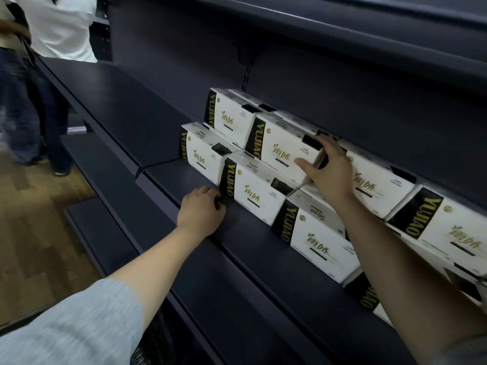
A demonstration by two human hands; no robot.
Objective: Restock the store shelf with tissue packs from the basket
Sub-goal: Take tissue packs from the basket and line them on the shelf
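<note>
- Dark blue-grey store shelf [163, 138], several tiers; the middle tier holds white tissue packs with black "YUJIAO" end bands, stacked two layers deep, running from mid-frame out to the right edge
- Top layer, left to right: rear pack [232, 114], then the pack under the right hand [282, 148], then another [374, 183] just right of the wrist, then a larger-looking one [445, 227] at the frame edge
- Bottom layer: leftmost pack [203, 154], second pack [255, 193] touching it, third pack [319, 241] further right and nearer the camera; more packs partly hidden behind the right forearm
- Right hand [329, 167] grips the right end of the upper pack: thumb on the front face, fingers curled over the top corner by the black flap
- Left hand [203, 209] rests on the shelf deck at the lower left corner of the second bottom pack; fingers curled, tips touching the black band. Whether it truly pinches the pack cannot be told
- Grey sleeve [79, 325] on the left arm; right forearm bare
- Basket: only a dark meshed shape [150, 346] at the bottom edge, too little to be sure
- Another person in a white top [63, 25] and dark trousers stands at far left on the wood-pattern floor [34, 227]
</note>
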